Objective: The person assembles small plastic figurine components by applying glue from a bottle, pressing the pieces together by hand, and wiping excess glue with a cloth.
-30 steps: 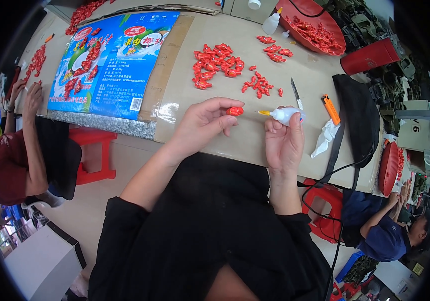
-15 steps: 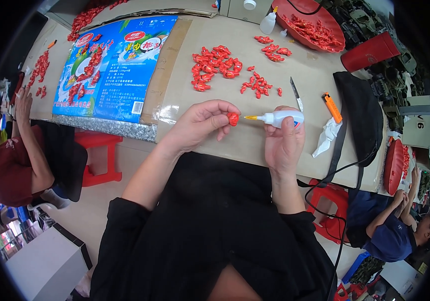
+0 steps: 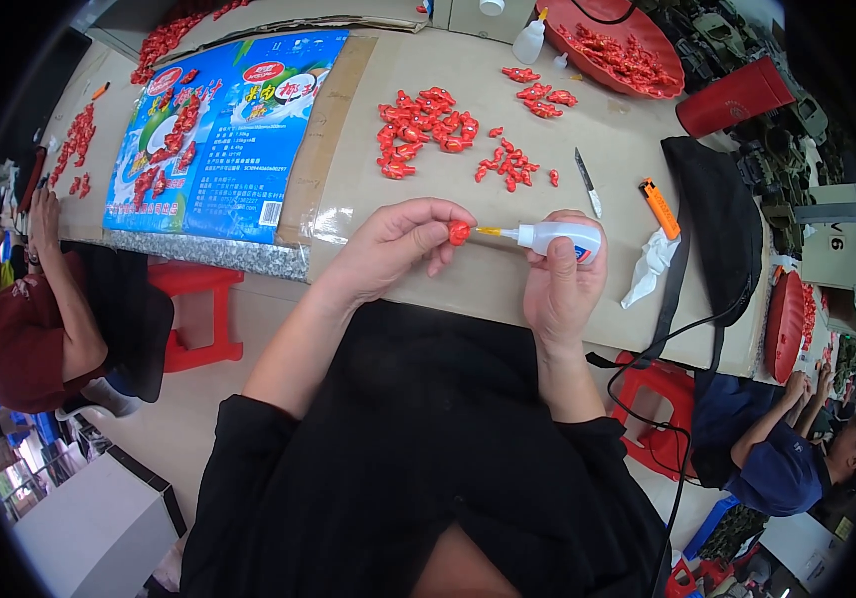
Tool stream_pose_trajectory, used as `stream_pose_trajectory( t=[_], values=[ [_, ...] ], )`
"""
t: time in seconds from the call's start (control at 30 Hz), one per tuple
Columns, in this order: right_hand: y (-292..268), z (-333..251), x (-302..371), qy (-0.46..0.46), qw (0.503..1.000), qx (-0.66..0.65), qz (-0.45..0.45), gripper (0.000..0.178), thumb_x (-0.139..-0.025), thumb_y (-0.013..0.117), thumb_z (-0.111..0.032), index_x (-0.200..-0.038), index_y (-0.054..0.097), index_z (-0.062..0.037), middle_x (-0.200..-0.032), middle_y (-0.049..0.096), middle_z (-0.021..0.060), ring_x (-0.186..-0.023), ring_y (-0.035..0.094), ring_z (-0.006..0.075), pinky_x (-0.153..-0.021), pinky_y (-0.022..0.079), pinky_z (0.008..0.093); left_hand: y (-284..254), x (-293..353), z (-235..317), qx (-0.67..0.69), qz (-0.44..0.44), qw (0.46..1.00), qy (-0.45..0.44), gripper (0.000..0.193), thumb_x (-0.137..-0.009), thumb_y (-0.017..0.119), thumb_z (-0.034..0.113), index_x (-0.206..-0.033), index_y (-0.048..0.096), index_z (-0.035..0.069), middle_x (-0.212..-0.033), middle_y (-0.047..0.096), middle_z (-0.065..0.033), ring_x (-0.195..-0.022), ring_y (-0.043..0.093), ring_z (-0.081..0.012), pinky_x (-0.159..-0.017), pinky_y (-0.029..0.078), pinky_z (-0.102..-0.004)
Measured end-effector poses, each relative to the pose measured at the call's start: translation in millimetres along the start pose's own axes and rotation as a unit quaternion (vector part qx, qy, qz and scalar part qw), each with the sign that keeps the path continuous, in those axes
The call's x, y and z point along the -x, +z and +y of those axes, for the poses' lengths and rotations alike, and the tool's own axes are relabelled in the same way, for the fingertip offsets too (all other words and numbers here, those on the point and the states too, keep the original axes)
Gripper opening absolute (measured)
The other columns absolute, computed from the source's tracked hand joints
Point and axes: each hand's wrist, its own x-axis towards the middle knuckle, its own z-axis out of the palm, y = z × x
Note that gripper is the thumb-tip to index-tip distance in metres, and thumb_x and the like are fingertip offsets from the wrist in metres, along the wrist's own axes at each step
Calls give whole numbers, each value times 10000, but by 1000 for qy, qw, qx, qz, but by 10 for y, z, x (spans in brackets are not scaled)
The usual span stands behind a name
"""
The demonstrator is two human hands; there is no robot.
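Between the thumb and fingers of my left hand (image 3: 403,244) is a small red plastic figure piece (image 3: 459,233). My right hand (image 3: 562,279) grips a white squeeze glue bottle (image 3: 565,240) with a yellow tip, lying sideways and pointing left. The tip reaches the red piece or stops just beside it; I cannot tell if they touch. Beyond my hands, a cluster of red figures (image 3: 426,130) lies on the table, with a group of smaller red parts (image 3: 509,164) to its right and several more red figures (image 3: 541,93) farther back.
Right of my hands lie a knife blade (image 3: 587,183), an orange cutter (image 3: 658,206), a crumpled tissue (image 3: 653,269) and a black bag (image 3: 715,229). A red bowl (image 3: 672,80) of parts and another glue bottle (image 3: 529,42) stand behind. Blue printed cardboard (image 3: 238,149) covers the left side. People sit at both sides.
The glue bottle's tip has come closer to the red piece, at or against it now. Both hands have shifted only slightly, and the view has moved a little.
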Motion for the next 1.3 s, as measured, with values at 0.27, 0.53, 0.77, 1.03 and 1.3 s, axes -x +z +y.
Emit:
stream_pose_trajectory(
  t=[0.27, 0.53, 0.77, 1.03, 1.3],
  values=[
    [9, -8, 9, 16, 1000, 7, 15, 200, -801, 578, -108, -919, 448, -13, -874, 467, 69, -672, 463, 105, -587, 390, 223, -10, 3, -12, 1, 1, 1000, 3, 208, -870, 449, 102, -1029, 520, -13, -822, 529, -16, -682, 493, -65, -575, 412, -193],
    [19, -21, 19, 4, 1000, 19, 10, 173, -809, 563, -97, -911, 450, -16, -847, 473, 65, -638, 453, 106, -573, 379, 225, 7, 1, -6, 5, 16, 1000, 4, 192, -857, 463, 84, -1020, 512, -7, -823, 533, -21, -681, 491, -65, -576, 410, -190],
    [-41, -221, -133, 90, 985, -62, 130, 261, -788, 574, -36, -998, 422, -4, -855, 532, 94, -808, 569, 175, -708, 466, 278, -27, -5, -50, 37, 24, 999, 22, 181, -808, 537, 40, -974, 481, -10, -815, 526, -58, -671, 503, -101, -547, 417, -217],
    [-226, -357, -168, 55, 946, 277, 158, 287, -768, 579, 5, -1015, 441, 50, -948, 510, 92, -885, 530, 140, -780, 447, 254, -15, -12, -69, 35, 51, 997, 56, 177, -775, 561, -14, -929, 477, 4, -831, 549, -77, -710, 540, -118, -574, 457, -230],
    [-401, -289, -118, 22, 920, 370, 128, 300, -764, 581, -8, -1015, 422, 32, -977, 487, 95, -906, 521, 144, -792, 428, 257, 29, 26, -71, 52, 78, 993, 65, 170, -776, 563, -11, -928, 489, 6, -830, 560, -73, -690, 539, -109, -614, 456, -224]
  ],
)
